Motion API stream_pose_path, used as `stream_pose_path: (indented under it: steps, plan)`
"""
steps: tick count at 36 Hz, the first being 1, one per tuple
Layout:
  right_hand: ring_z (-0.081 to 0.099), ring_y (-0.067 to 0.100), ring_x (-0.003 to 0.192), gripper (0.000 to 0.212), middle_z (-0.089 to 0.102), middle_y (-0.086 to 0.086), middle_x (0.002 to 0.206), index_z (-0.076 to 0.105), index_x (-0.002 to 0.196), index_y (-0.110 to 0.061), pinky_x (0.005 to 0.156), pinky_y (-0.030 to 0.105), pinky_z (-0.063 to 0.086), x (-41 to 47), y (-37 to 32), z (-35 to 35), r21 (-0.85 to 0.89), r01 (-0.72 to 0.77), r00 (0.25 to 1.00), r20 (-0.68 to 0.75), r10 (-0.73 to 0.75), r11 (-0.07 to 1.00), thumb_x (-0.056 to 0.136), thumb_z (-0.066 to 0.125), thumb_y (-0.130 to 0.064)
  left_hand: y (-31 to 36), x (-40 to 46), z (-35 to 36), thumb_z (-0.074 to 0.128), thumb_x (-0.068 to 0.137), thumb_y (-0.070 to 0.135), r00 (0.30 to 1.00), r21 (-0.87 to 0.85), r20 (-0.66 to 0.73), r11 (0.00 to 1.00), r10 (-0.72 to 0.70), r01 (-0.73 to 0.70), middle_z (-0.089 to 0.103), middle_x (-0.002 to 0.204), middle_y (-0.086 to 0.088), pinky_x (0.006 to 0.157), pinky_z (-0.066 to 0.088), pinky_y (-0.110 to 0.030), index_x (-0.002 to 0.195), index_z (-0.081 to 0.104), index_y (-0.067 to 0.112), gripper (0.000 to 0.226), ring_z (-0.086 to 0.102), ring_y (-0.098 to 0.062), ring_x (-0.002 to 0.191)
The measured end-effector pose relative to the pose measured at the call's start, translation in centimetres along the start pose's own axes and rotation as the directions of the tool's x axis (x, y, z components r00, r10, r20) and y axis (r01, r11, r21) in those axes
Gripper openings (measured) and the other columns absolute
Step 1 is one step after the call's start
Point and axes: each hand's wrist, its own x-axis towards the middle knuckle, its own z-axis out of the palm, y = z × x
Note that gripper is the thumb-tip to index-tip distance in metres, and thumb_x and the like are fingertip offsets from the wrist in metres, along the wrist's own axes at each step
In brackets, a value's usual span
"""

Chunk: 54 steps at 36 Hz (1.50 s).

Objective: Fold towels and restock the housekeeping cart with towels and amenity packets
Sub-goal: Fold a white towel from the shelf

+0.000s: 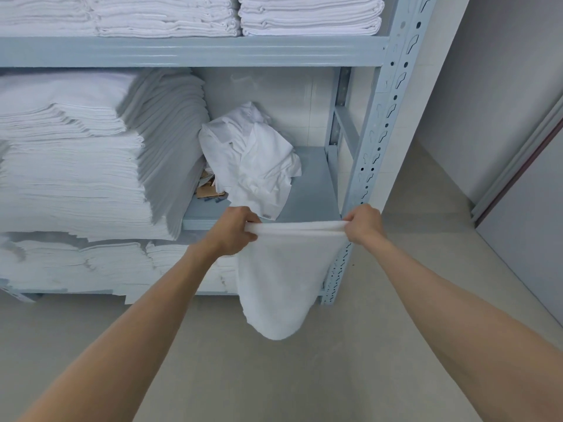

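- At 9 o'clock, one tall folded stack [73, 153] fills the middle shelf [304, 190].
- My left hand [236, 231] is pinched shut on the towel [280, 275], at 6 o'clock from the crumpled cloth [249, 159].
- My right hand [362, 223] grips the other corner; I'd keep that top edge taut and level before folding.
- I count one towel, two hands.

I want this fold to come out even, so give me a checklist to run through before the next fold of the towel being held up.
1. Left hand pinching a top corner of the towel: ok.
2. Right hand pinching the other corner: ok.
3. Top edge stretched level between the hands: ok.
4. Towel clear of the floor: ok.
5. Lower edges lined up: cannot tell, the bottom hangs rounded.
6. Free shelf space: not ok on the left, crumpled cloth lies there; bare on the right.
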Motion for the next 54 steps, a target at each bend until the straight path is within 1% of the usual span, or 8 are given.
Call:
stream_pose_path:
  steps: [8,11,14,22,31,36,42,54]
  plan:
    - [0.059,0.03,0.104,0.043,0.063,0.011,0.124,0.062,0.126,-0.009,0.087,0.031,0.05,-0.5,-1.6,-4.0,-0.329,0.074,0.969,0.249,0.011,0.941,0.088,0.045,-0.001,1.6,0.4,-0.4,0.084,0.076,0.006,0.982,-0.248,-0.184,0.969,-0.04,-0.007,0.075,0.091,-0.006,0.073,0.047,-0.023,0.094,0.079,0.004,0.019,0.063,-0.017,0.081]
    - [0.05,0.02,0.129,0.056,0.054,0.001,0.142,0.048,0.145,-0.015,0.102,0.029,0.042,-1.7,-3.7,-3.5,-0.033,0.251,0.881,0.423,-0.214,0.967,0.09,0.06,-0.008,3.2,0.7,-0.8,0.086,0.073,0.005,0.979,-0.327,-0.199,0.944,-0.036,-0.032,0.077,0.094,-0.005,0.083,0.052,-0.025,0.096,0.08,0.005,0.023,0.068,-0.016,0.085]
    - [0.055,0.007,0.109,0.063,0.058,-0.015,0.121,0.051,0.136,-0.03,0.079,0.02,0.041,-3.8,-6.2,-1.3,0.176,0.348,0.753,0.532,-0.387,0.921,0.081,0.079,-0.039,4.5,0.9,-1.1,0.085,0.073,0.003,0.982,-0.375,-0.19,0.926,-0.021,-0.052,0.078,0.09,-0.007,0.081,0.055,-0.032,0.093,0.081,0.007,0.021,0.072,-0.023,0.086]
    - [0.056,0.027,0.078,0.021,0.059,0.003,0.083,0.052,0.076,-0.022,0.06,0.034,0.037,-4.3,-7.4,2.6,0.018,0.517,0.832,0.221,-0.508,0.856,0.094,0.064,-0.02,2.8,-0.3,-1.2,0.089,0.072,0.016,0.953,-0.574,-0.262,0.819,-0.152,-0.027,0.061,0.074,0.002,0.064,0.049,-0.017,0.11,0.072,0.013,0.042,0.054,-0.004,0.062]
    - [0.057,0.028,0.086,0.012,0.063,0.005,0.091,0.052,0.089,-0.027,0.072,0.042,0.047,-5.6,-10.4,2.3,-0.072,0.669,0.735,0.213,-0.644,0.74,0.101,0.052,-0.023,0.1,-3.9,4.1,0.081,0.065,0.029,0.95,-0.73,0.021,0.644,-0.313,0.228,0.073,0.101,0.007,0.082,0.06,-0.036,0.106,0.065,0.03,0.044,0.07,-0.014,0.096]
    - [0.056,0.027,0.08,0.013,0.057,0.001,0.084,0.061,0.099,-0.019,0.066,0.039,0.042,-5.7,-11.3,1.8,-0.145,0.713,0.701,0.177,-0.691,0.686,0.102,0.05,-0.027,0.6,-4.7,6.4,0.066,0.062,0.027,0.936,-0.693,-0.005,0.676,-0.351,0.25,0.063,0.092,0.018,0.067,0.049,-0.022,0.089,0.054,0.04,0.032,0.059,0.0,0.085]
    - [0.056,0.028,0.077,0.019,0.059,0.004,0.082,0.062,0.103,-0.018,0.069,0.042,0.046,-5.7,-11.9,-0.5,-0.182,0.733,0.679,0.143,-0.72,0.655,0.103,0.049,-0.031,-0.9,-4.1,8.9,0.058,0.077,-0.003,0.896,-0.701,0.04,0.626,-0.443,0.341,0.065,0.083,-0.013,0.069,0.045,-0.034,0.091,0.062,-0.008,0.015,0.057,-0.025,0.077]
    - [0.041,0.027,0.071,0.028,0.046,-0.003,0.069,0.05,0.075,-0.02,0.068,0.036,0.033,-2.7,-10.3,-3.3,-0.178,0.636,0.752,-0.073,-0.655,0.75,0.102,0.052,-0.029,1.4,-2.5,6.5,0.064,0.091,0.044,0.959,-0.856,0.216,0.437,-0.184,0.277,0.077,0.104,-0.004,0.081,0.058,-0.033,0.099,0.078,0.023,0.026,0.074,-0.023,0.095]
